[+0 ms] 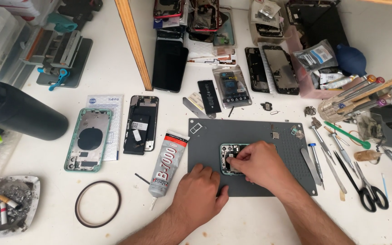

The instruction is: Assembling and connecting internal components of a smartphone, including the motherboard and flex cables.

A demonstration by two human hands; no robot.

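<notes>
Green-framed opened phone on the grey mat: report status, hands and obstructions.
Left hand flat on grey work mat, bracing. Right hand over green-framed opened phone, fingertips pinching inside it. Tube of glue lies left of mat, clear.

Both bare forearms are extended up from the bottom edge toward the lower centre of the frame. The left hand point(200, 193) is laid palm down, fingers curled. The right hand point(259, 164) is arched just right of it, fingertips point(235, 159) pinched together and pointed left.

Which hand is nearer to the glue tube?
Left. The left hand rests on the mat's lower edge, just right of the glue tube. The right hand is farther right, over the open phone.
</notes>
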